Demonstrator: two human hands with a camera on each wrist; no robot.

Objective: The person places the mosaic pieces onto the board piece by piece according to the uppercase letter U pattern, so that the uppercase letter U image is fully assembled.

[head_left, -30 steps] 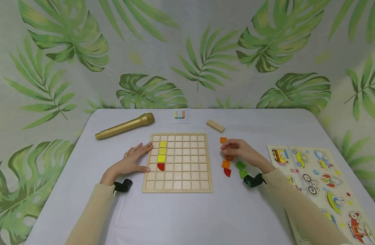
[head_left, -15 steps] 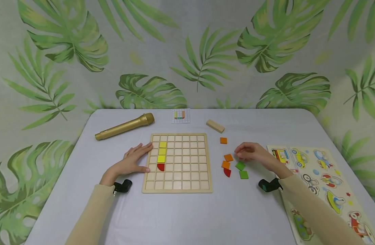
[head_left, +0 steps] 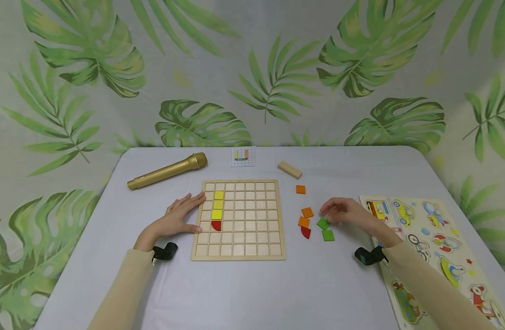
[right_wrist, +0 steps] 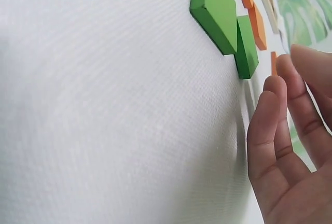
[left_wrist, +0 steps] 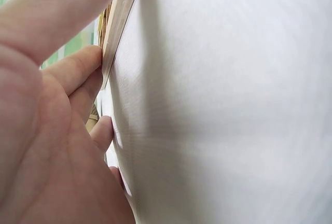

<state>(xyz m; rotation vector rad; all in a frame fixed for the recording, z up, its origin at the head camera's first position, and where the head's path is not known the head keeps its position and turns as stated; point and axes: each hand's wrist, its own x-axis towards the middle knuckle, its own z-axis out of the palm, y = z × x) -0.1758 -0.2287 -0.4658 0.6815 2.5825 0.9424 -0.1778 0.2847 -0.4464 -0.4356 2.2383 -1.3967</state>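
My left hand [head_left: 175,217] rests at the left edge of a wooden grid board [head_left: 252,255], thumb and fingertips against its rim; the left wrist view shows the fingers fairly straight along it. In one column of the board lie several yellow square tiles [head_left: 217,204] with a red quarter-round tile [head_left: 216,225] below them. Right of the board, my right hand [head_left: 346,215] hovers low, fingers slightly bent with nothing between them. Its fingertips are beside a green square tile [head_left: 323,223]. Another green tile [right_wrist: 212,14] lies just nearer me.
Orange tiles [head_left: 307,212] and a second red quarter-round [head_left: 305,233] lie between board and right hand. Behind stand a wooden block [head_left: 290,170], a pattern card [head_left: 243,156] and a gold microphone [head_left: 167,171]. A picture puzzle board [head_left: 438,256] lies under the right forearm.
My right hand has drawn back rightward from over the orange tiles, then lowered toward the green tiles, uncovering the orange ones. My left hand and the board have stayed put.
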